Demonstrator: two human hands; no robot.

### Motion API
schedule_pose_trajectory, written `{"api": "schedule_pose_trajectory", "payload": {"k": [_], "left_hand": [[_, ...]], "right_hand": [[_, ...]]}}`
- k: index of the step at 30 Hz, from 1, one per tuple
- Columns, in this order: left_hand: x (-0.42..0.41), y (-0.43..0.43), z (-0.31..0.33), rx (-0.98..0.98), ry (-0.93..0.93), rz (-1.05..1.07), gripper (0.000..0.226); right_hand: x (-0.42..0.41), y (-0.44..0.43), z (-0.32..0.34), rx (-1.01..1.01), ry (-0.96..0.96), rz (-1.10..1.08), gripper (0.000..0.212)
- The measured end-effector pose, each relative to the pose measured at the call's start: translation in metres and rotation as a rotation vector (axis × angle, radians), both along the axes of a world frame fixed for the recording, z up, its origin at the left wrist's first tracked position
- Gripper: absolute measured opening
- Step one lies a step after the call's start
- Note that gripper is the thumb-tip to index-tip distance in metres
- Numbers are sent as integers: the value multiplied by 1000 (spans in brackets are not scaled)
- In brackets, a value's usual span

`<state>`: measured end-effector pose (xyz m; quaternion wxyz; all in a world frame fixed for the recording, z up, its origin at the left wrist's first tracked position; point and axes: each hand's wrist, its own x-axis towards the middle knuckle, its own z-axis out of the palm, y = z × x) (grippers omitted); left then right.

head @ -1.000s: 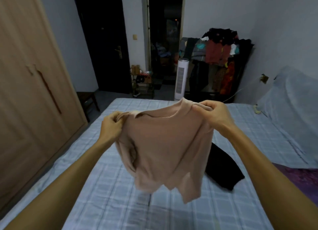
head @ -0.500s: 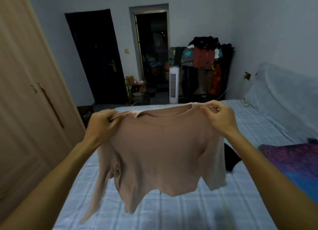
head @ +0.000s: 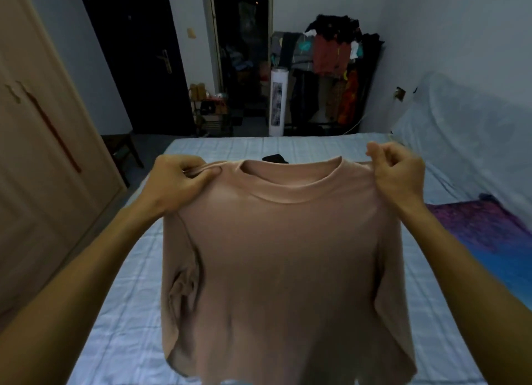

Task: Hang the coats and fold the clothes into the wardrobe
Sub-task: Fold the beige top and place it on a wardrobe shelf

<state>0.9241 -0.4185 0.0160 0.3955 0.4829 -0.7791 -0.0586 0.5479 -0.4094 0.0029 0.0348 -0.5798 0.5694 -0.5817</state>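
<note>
A beige T-shirt (head: 282, 255) hangs spread out in front of me above the bed (head: 126, 312), collar up and facing me. My left hand (head: 178, 180) pinches its left shoulder seam. My right hand (head: 397, 171) grips the right shoulder, fingers curled over the fabric. Both sleeves hang folded behind the body of the shirt. A black garment (head: 275, 158) lies on the bed behind the collar, mostly hidden. The wooden wardrobe (head: 37, 168) stands shut along the left.
A clothes rack (head: 334, 65) piled with garments stands at the far wall beside a white tower fan (head: 277, 102). A purple and blue blanket (head: 495, 240) lies on the bed's right side. A dark stool (head: 121, 148) sits between wardrobe and bed.
The shirt has been spread wider and lowered closer to me, now hanging flat with the collar straight. My hands moved apart along the shoulders. The black garment is now mostly hidden behind it.
</note>
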Motion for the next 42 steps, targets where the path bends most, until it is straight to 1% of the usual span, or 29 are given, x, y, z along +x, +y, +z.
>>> {"api": "schedule_pose_trajectory", "payload": {"k": [4, 6, 8, 10, 13, 16, 17, 19, 20, 22, 23, 25, 27, 29, 31, 33, 37, 38, 40, 42], "left_hand": [[-6, -65, -39, 107, -56, 30, 35], [-13, -113, -71, 180, -117, 68, 39], [-23, -167, -112, 260, -198, 102, 43], [-34, -228, -162, 317, -269, 127, 46], [-57, -329, -252, 357, -329, 215, 49], [-85, -418, -344, 396, -323, 370, 32], [-97, -438, -375, 424, -312, 410, 33], [-121, -461, -436, 505, -283, 431, 48], [-132, -461, -466, 543, -270, 410, 52], [-146, -448, -520, 611, -301, 334, 52], [-147, -438, -548, 635, -344, 294, 54], [-144, -417, -593, 685, -455, 254, 64], [-141, -399, -630, 709, -546, 252, 69], [-142, -389, -653, 661, -596, 282, 68], [-142, -387, -663, 584, -634, 315, 63], [-143, -387, -665, 560, -648, 311, 62], [-149, -376, -647, 697, -662, 327, 63], [-151, -366, -639, 708, -652, 298, 62], [-149, -333, -621, 693, -593, 161, 60], [-138, -284, -606, 681, -557, 17, 56]], "right_hand": [[-6, -68, -45, 118, 16, 21, 41], [-10, -115, -82, 179, 38, 19, 43], [-16, -169, -127, 263, 38, 12, 40], [-23, -225, -183, 368, 45, -8, 36], [-33, -323, -277, 496, 124, -84, 36], [-37, -412, -370, 549, 183, -223, 31], [-35, -430, -400, 556, 187, -249, 29], [-25, -444, -463, 545, 227, -255, 34], [-17, -439, -493, 553, 275, -212, 37], [-2, -417, -551, 651, 374, -79, 44], [1, -405, -577, 721, 420, -23, 47], [1, -388, -620, 838, 528, 42, 56], [-1, -383, -644, 870, 630, 54, 61], [-2, -384, -655, 847, 683, 21, 62], [-1, -385, -658, 813, 694, 2, 62], [-1, -383, -658, 810, 698, -2, 62], [1, -379, -648, 877, 711, 17, 60], [3, -374, -643, 901, 715, 18, 59], [8, -349, -635, 944, 719, 33, 57], [18, -301, -627, 943, 707, 92, 55]]}}
